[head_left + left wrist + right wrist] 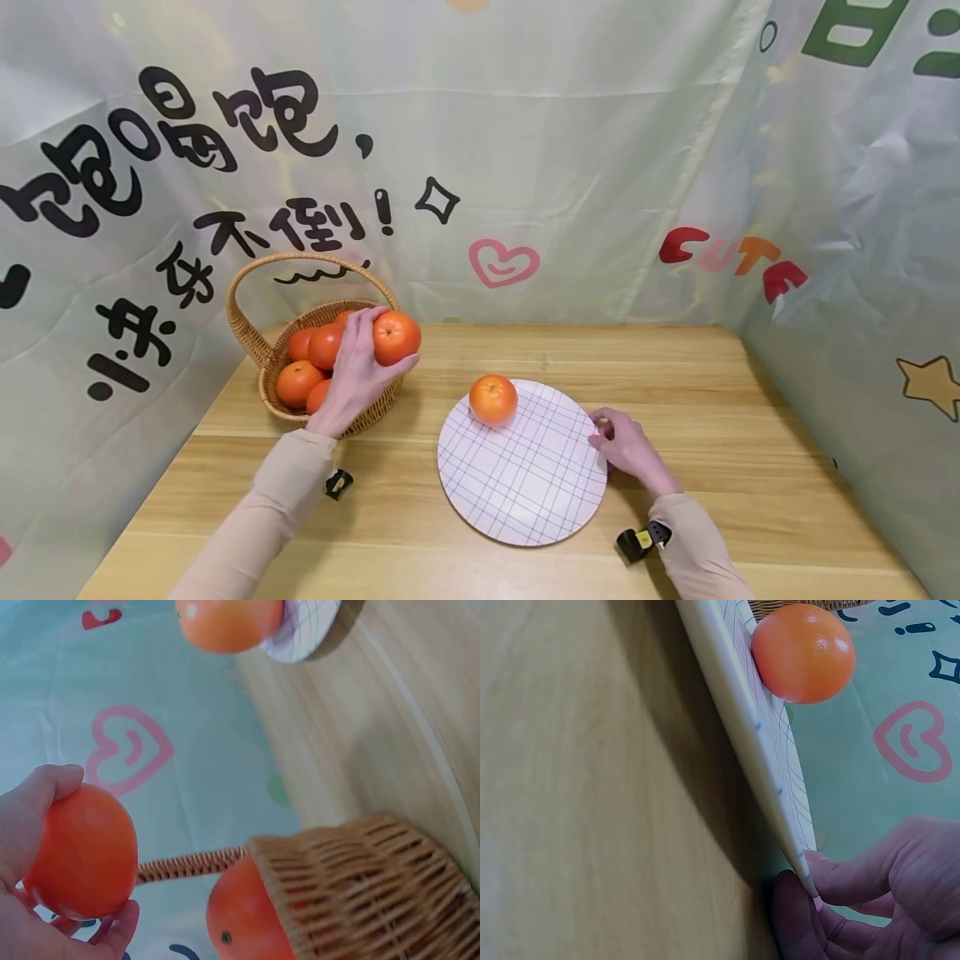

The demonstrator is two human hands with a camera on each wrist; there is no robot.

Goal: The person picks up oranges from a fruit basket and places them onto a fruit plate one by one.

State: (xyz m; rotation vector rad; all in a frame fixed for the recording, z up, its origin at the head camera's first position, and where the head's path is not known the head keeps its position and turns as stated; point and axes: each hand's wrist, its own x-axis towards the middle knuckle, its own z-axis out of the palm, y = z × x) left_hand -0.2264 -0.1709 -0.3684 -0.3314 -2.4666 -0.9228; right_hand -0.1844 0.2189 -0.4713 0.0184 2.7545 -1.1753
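My left hand (358, 367) grips an orange (397, 337), thumb and fingers curled around its sides, over the right rim of the wicker basket (384, 406). In the left wrist view that orange (90, 851) hangs clear of the basket's weave (375, 885). Several more oranges (299, 383) lie inside the basket, some partly hidden behind my hand. A round white plate (540, 475) with blue grid lines bears one orange (492, 400) near its back left edge. At the plate's right rim, my right hand (630, 450) pinches the edge, thumb above and fingers below.
The basket's tall arched handle (315, 257) rises above the fruit. A wooden table (675, 375) carries everything, with printed fabric walls (585, 183) along its back and sides. A small black device (636, 543) sits by the right wrist.
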